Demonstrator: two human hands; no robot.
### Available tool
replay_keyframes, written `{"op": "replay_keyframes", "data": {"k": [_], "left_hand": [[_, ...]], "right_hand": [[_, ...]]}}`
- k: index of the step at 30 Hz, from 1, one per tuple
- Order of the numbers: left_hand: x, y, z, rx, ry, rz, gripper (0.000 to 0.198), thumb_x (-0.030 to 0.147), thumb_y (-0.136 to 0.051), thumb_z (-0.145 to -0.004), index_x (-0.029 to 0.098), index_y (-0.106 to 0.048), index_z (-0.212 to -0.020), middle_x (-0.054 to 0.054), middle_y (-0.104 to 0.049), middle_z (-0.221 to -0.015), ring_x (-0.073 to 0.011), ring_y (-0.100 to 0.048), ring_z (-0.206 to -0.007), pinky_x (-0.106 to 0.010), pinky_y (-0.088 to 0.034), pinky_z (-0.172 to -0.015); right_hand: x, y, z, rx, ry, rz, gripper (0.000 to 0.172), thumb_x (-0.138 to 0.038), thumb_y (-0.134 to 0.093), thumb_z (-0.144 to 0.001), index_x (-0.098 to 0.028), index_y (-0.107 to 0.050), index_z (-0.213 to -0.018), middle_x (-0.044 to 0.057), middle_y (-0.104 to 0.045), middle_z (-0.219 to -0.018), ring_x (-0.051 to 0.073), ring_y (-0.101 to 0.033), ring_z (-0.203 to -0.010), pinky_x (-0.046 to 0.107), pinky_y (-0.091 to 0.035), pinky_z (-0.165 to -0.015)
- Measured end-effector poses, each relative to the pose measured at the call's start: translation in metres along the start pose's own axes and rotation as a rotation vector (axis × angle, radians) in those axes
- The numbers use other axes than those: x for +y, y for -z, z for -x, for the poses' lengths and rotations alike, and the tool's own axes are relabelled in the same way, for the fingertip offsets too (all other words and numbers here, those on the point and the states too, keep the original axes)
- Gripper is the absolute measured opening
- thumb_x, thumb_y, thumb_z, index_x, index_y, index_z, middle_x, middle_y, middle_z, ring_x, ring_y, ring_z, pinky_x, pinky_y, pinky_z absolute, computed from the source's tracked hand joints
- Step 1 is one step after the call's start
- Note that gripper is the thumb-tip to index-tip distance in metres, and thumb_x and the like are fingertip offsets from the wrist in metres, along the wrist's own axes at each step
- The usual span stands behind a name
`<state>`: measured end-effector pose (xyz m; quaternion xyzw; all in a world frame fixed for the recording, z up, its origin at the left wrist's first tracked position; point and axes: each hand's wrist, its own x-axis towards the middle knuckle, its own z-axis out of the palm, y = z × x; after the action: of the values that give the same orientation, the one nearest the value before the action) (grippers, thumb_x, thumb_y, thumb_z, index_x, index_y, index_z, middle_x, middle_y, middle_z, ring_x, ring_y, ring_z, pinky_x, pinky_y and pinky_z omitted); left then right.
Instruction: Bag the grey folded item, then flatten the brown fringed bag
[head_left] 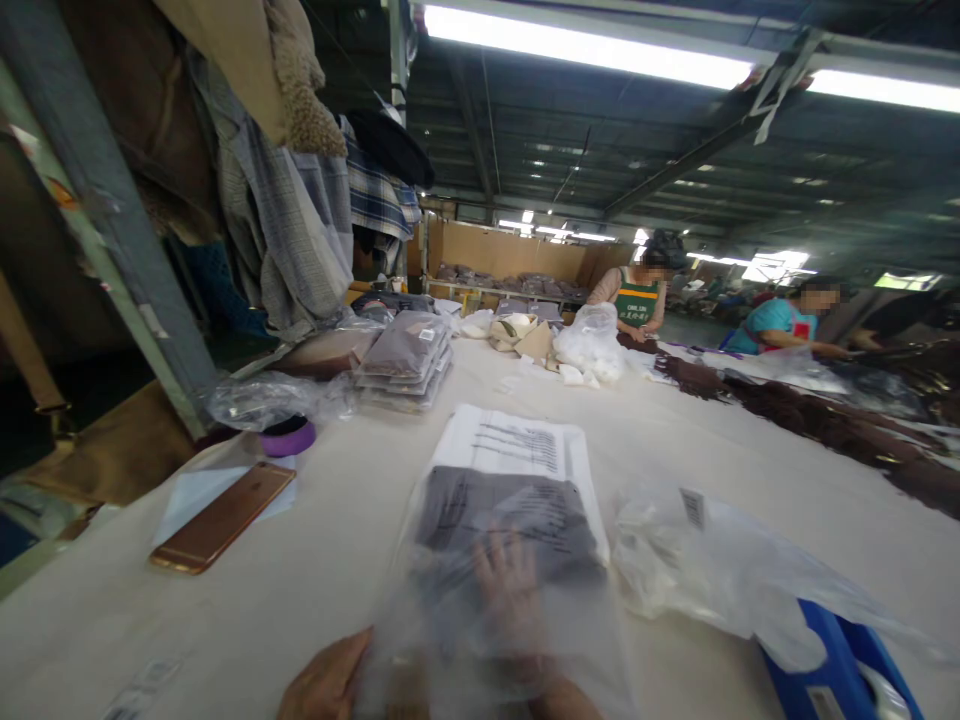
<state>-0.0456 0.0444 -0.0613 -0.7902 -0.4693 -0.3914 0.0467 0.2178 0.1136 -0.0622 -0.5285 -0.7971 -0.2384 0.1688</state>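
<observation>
A clear plastic bag [510, 640] with printed lines lies flat in front of me, its far end pointing away. Inside it is a folded dark grey cloth item [465, 505], probably a garment. My right hand [514, 590] reaches into the bag; seen through the film, its fingers are spread flat over the cloth. At the near left edge of the bag, my left hand [330, 680] is closed on the plastic, with its fingertips partly hidden. White printed bags [510, 440] lie beneath, showing past the far end.
Packed bags [409, 355] are stacked ahead left. Nearer are purple tape [289, 437] and a phone [225, 518]. Crumpled plastic [697, 560] and a blue tape dispenser [840, 665] lie right. Clothes [285, 220] hang left. Two people work beyond brown cloth pieces [810, 425].
</observation>
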Motion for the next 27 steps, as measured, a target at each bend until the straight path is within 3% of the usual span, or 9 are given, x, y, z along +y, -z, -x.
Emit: {"op": "replay_keyframes", "data": {"k": [5, 8, 10, 13, 16, 18, 22, 27], "left_hand": [[0.025, 0.01, -0.02, -0.149, 0.531, 0.205, 0.027, 0.036, -0.041, -0.082, 0.025, -0.066, -0.087, 0.003, -0.072, -0.082, -0.0137, -0.068, -0.069, -0.017, -0.054, -0.063], [0.042, 0.019, -0.035, -0.129, 0.694, 0.282, 0.033, 0.047, -0.044, -0.078, 0.024, -0.066, -0.085, 0.001, -0.072, -0.08, -0.0151, -0.068, -0.071, -0.019, -0.053, -0.063], [0.051, 0.023, -0.046, -0.113, 0.718, 0.317, 0.035, 0.049, -0.043, -0.078, 0.023, -0.065, -0.082, 0.0, -0.072, -0.082, -0.0156, -0.066, -0.072, -0.02, -0.052, -0.065], [0.061, 0.025, -0.063, -0.132, 0.713, 0.366, 0.037, 0.048, -0.037, -0.082, 0.022, -0.062, -0.078, 0.0, -0.069, -0.076, -0.0148, -0.063, -0.068, -0.021, -0.048, -0.065], [0.067, 0.022, -0.08, -0.146, 0.697, 0.319, 0.038, 0.045, -0.032, -0.083, 0.021, -0.058, -0.07, 0.001, -0.061, -0.062, -0.0134, -0.055, -0.058, -0.021, -0.043, -0.057], [0.069, 0.02, -0.091, -0.159, 0.684, 0.257, 0.035, 0.04, -0.03, -0.081, 0.021, -0.053, -0.064, 0.003, -0.052, -0.053, -0.0124, -0.047, -0.051, -0.021, -0.037, -0.052], [0.073, 0.019, -0.109, -0.152, 0.679, 0.221, 0.028, 0.035, -0.031, -0.079, 0.021, -0.046, -0.06, 0.004, -0.038, -0.051, -0.0116, -0.038, -0.05, -0.022, -0.031, -0.052], [0.074, 0.021, -0.123, -0.145, 0.683, 0.216, 0.031, 0.037, -0.031, -0.081, 0.021, -0.037, -0.056, 0.005, -0.029, -0.05, -0.0111, -0.032, -0.049, -0.023, -0.026, -0.052]], "right_hand": [[0.001, 0.009, 0.005, 0.118, 0.031, -0.028, 0.041, -0.014, -0.044, -0.081, -0.02, -0.056, -0.12, 0.012, -0.059, -0.122, 0.03, -0.053, -0.112, 0.051, -0.033, -0.095], [-0.016, 0.025, 0.027, 0.22, 0.104, -0.114, 0.034, -0.025, -0.045, -0.085, -0.02, -0.057, -0.117, 0.01, -0.065, -0.111, 0.025, -0.058, -0.104, 0.043, -0.038, -0.095], [-0.037, 0.036, 0.043, 0.222, 0.081, -0.205, 0.032, -0.031, -0.047, -0.086, -0.023, -0.058, -0.115, 0.007, -0.067, -0.107, 0.022, -0.06, -0.1, 0.035, -0.043, -0.091], [-0.072, 0.049, 0.053, 0.085, -0.097, -0.301, 0.031, -0.034, -0.047, -0.086, -0.026, -0.057, -0.114, 0.005, -0.066, -0.108, 0.021, -0.063, -0.096, 0.031, -0.048, -0.083], [-0.092, 0.057, 0.041, -0.109, -0.264, -0.357, 0.026, -0.033, -0.046, -0.084, -0.022, -0.059, -0.104, 0.007, -0.069, -0.092, 0.022, -0.066, -0.08, 0.03, -0.051, -0.068], [-0.096, 0.061, 0.029, -0.163, -0.245, -0.381, 0.017, -0.021, -0.047, -0.079, -0.021, -0.06, -0.09, 0.005, -0.067, -0.075, 0.021, -0.066, -0.066, 0.029, -0.05, -0.059], [-0.091, 0.07, 0.016, -0.016, -0.101, -0.259, 0.03, -0.001, -0.043, -0.06, -0.016, -0.059, -0.08, 0.005, -0.063, -0.066, 0.02, -0.061, -0.056, 0.029, -0.047, -0.052], [-0.071, 0.069, 0.014, 0.031, -0.075, -0.172, 0.035, 0.007, -0.035, -0.063, -0.016, -0.06, -0.074, 0.006, -0.061, -0.063, 0.019, -0.059, -0.053, 0.029, -0.047, -0.05]]}}
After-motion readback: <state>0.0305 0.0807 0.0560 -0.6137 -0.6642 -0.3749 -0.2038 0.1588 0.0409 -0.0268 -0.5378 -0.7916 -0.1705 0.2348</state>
